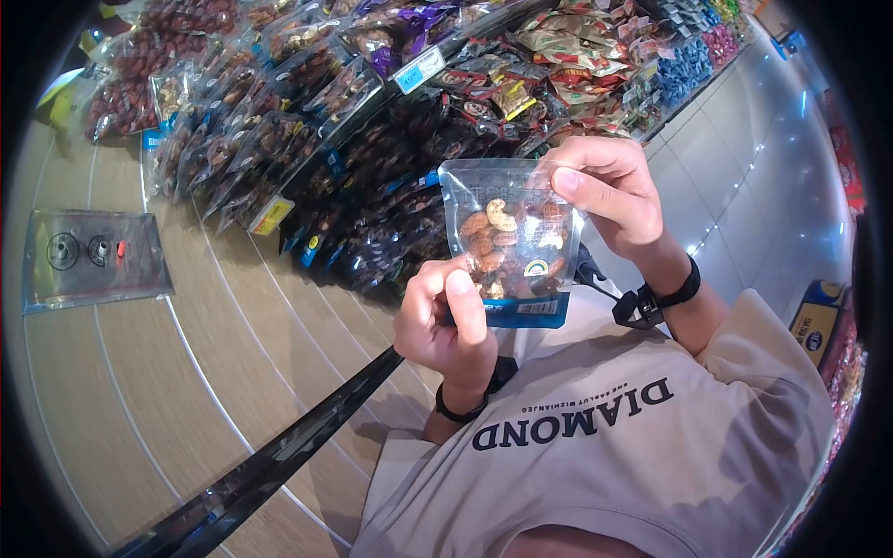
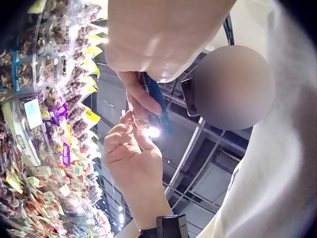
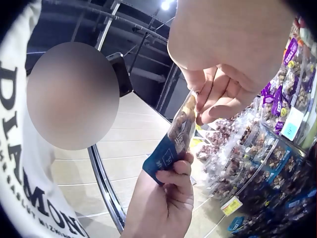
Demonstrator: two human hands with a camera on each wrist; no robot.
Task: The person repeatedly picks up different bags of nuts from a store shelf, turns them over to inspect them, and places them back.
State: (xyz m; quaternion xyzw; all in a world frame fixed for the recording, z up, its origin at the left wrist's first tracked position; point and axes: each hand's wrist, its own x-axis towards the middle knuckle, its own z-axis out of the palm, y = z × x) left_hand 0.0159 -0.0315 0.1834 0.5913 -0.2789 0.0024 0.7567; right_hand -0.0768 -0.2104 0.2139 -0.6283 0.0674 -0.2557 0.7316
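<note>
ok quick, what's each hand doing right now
Left hand: pinches the blue bottom edge of the small clear plastic pouch of mixed nuts.
Right hand: pinches the same pouch's top corner.

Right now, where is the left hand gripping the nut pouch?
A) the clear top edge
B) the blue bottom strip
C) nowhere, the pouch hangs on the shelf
B: the left hand pinches the blue bottom strip of the nut pouch, while the right hand holds its top corner.
</note>
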